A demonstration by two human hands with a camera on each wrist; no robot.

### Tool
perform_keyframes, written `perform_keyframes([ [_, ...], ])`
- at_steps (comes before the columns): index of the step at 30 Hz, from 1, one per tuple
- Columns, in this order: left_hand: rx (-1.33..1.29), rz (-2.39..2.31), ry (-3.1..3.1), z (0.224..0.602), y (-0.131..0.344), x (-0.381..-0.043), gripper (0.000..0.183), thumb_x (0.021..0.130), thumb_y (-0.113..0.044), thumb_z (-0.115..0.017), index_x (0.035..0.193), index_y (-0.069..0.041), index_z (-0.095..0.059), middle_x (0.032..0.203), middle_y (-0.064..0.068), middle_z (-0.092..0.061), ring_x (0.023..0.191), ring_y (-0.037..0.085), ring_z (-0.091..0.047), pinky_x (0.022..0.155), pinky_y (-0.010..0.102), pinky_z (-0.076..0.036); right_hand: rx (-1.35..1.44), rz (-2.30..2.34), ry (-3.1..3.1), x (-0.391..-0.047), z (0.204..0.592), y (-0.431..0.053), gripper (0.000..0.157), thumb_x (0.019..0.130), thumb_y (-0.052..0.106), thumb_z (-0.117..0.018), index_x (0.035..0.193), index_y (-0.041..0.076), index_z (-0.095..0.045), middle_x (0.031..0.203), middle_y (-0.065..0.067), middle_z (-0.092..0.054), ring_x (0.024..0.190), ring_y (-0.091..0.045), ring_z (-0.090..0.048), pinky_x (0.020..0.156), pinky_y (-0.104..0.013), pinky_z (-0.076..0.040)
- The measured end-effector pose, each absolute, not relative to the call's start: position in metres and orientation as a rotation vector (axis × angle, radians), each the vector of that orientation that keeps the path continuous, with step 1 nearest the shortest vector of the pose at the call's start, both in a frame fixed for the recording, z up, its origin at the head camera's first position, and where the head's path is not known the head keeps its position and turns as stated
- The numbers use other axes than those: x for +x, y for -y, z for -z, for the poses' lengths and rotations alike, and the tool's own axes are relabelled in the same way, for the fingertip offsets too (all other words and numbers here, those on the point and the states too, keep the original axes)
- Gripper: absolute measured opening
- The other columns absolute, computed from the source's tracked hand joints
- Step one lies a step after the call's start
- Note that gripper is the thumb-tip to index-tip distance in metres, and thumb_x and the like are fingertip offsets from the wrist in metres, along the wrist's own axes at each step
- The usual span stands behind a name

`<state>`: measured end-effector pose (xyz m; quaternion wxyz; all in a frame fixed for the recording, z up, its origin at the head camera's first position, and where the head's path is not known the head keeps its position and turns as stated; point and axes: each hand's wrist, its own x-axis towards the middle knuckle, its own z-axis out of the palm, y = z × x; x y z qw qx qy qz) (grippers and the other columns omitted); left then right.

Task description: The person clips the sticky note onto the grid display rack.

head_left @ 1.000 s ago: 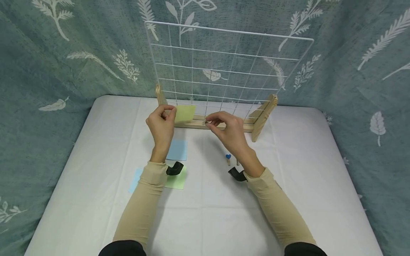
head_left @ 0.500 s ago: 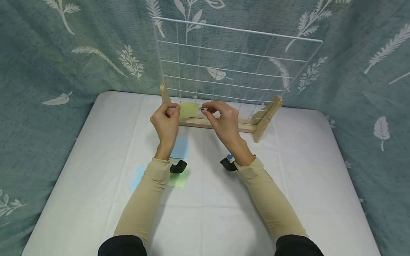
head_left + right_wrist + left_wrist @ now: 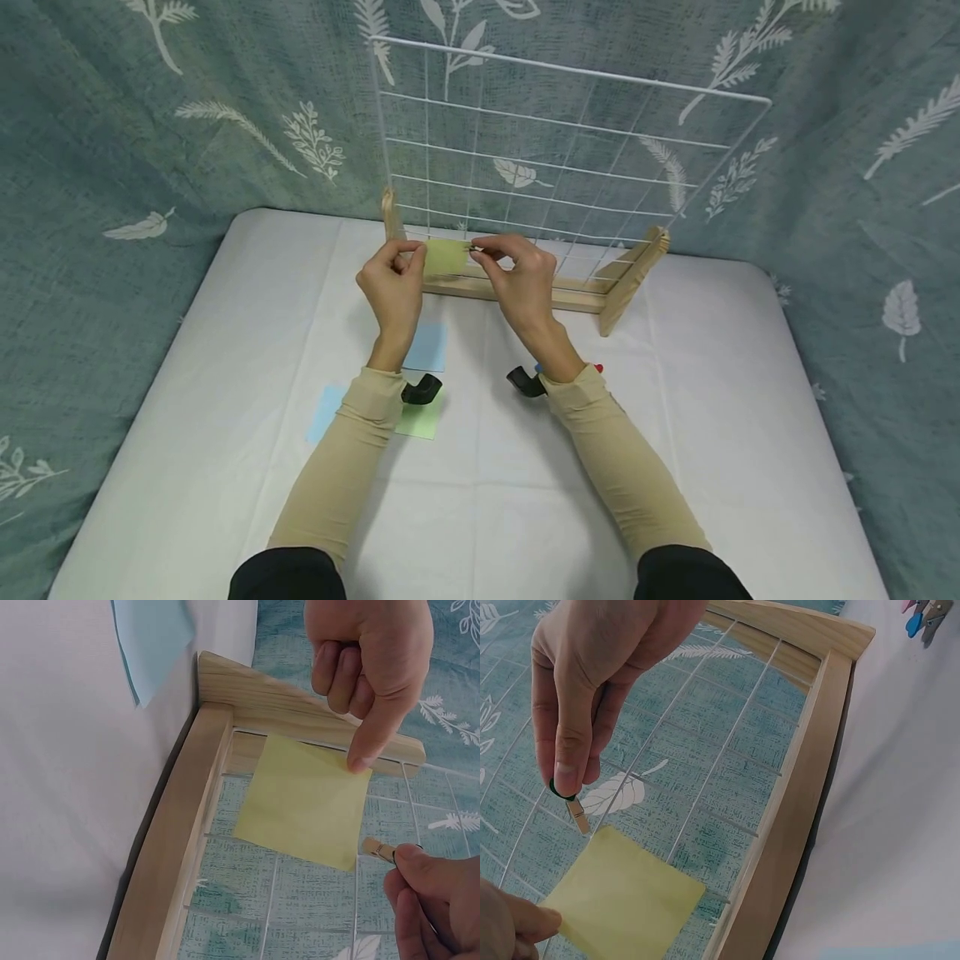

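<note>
Left hand (image 3: 392,279) pinches yellow note (image 3: 446,257) by ten-o'clock corner, probably keeping it flat with far edge free. Right hand (image 3: 527,279) pinches clothespin (image 3: 379,849) by rear end, so tip faces note's two-o'clock corner; contact unclear. Wire grid (image 3: 566,166) beyond, toward twelve.

- From the head, I look forward and down across the surface (image 3: 187,400).
- My close wrist views face inward from either side, sharing the yellow note (image 3: 630,892).
</note>
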<state>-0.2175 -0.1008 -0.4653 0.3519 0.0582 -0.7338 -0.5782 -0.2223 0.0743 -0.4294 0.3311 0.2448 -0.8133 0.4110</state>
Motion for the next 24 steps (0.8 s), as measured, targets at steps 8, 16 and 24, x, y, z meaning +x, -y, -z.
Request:
perform_keyframes([
  [8,0.158,1.505,1.891,0.466,0.102,-0.218,0.006,0.093,-0.006,-0.080,0.089,-0.003,-0.082,0.052,0.010,-0.048,0.047,0.002,-0.036,0.057,0.028,-0.035,0.647,-1.078,2.100,-0.227,0.430,-0.069,0.013,0.088,0.006,-0.085,0.100,0.003,-0.083,0.093,-0.011,-0.081,0.077,-0.024,-0.077,0.072,-0.038,-0.061],
  [16,0.146,1.538,1.862,0.467,0.100,-0.218,0.006,0.093,-0.006,-0.080,0.090,-0.002,-0.082,0.052,0.009,-0.045,0.046,0.002,-0.034,0.056,0.028,-0.032,0.646,-1.070,2.115,-0.230,0.430,-0.066,0.011,0.086,0.003,-0.085,0.097,0.002,-0.083,0.091,-0.013,-0.081,0.075,-0.025,-0.077,0.069,-0.039,-0.062],
  [24,0.147,1.524,1.873,0.467,0.101,-0.218,0.007,0.094,-0.009,-0.080,0.091,-0.002,-0.081,0.052,0.007,-0.046,0.046,0.001,-0.034,0.054,0.026,-0.032,0.655,-1.042,2.131,-0.233,0.429,-0.062,0.009,0.088,0.004,-0.084,0.096,0.000,-0.083,0.091,-0.014,-0.080,0.075,-0.027,-0.077,0.068,-0.041,-0.062],
])
